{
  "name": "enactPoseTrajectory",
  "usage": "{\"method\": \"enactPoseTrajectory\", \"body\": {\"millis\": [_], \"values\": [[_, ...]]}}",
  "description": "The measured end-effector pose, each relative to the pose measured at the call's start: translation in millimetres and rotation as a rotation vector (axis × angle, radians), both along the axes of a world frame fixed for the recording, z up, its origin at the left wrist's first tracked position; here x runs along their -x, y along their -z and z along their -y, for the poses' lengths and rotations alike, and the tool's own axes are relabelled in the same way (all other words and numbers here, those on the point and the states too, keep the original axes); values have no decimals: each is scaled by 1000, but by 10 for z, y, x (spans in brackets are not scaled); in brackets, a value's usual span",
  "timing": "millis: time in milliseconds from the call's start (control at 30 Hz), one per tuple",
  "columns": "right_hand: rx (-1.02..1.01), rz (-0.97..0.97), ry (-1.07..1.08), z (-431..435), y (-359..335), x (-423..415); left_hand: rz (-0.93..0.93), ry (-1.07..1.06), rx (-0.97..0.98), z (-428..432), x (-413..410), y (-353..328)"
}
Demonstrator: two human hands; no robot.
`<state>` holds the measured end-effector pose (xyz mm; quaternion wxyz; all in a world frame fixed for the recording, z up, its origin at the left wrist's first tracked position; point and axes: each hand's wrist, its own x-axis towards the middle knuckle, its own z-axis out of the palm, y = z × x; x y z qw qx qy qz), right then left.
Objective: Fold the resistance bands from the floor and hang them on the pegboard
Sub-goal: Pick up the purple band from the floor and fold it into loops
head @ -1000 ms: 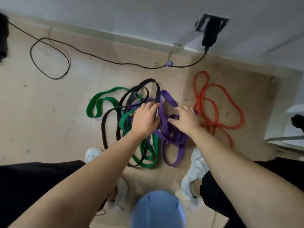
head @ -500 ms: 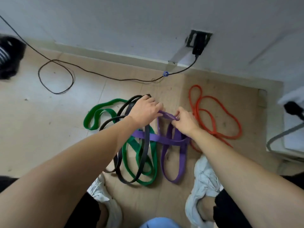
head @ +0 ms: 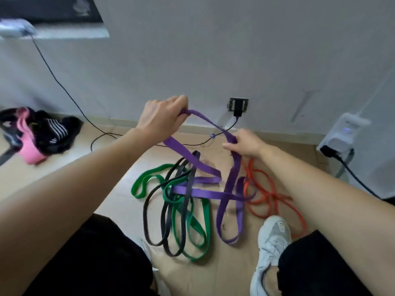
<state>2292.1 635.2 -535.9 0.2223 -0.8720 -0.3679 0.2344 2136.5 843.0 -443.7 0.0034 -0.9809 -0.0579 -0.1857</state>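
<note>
Purple band (head: 205, 119) gripped in curled fingers of left hand (head: 160, 118), held high, and right hand (head: 245, 144), lower; other loops on floor (head: 235, 263), crossing black band (head: 146, 214) and green band (head: 136, 186); orange band (head: 251, 167) beside white shoe (head: 271, 238); cable (head: 102, 137) by wall.

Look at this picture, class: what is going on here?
A person holds the purple band up from the floor with both hands. The left hand grips it higher up and the right hand grips it lower. The rest of it lies tangled across the green band and black band. The orange band lies alongside. Nothing is folded yet.
</note>
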Motion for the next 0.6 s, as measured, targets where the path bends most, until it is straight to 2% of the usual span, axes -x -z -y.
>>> {"method": "enactPoseTrajectory", "body": {"millis": [67, 133, 200, 267, 367, 467, 600], "values": [[-142, 118, 92, -60, -386, -154, 67, -69, 56, -45, 78, -172], [-286, 81, 159, -87, -853, -265, 80, -76, 105, -95, 129, -247], [-319, 7, 130, -99, -1287, -347, 22, -88, 167, -128, 169, -198], [-253, -3, 12, -110, -1561, -387, -55, -124, 274, -157, 191, -59], [-165, -38, -94, -145, -1490, -407, -232, -154, 445, -277, 97, 128], [-106, -74, -134, -251, -1153, -347, -440, -75, 618, -374, -88, 268], [-139, 29, -145, -464, -867, -328, -492, 94, 1060, -132, -231, 382]]}}
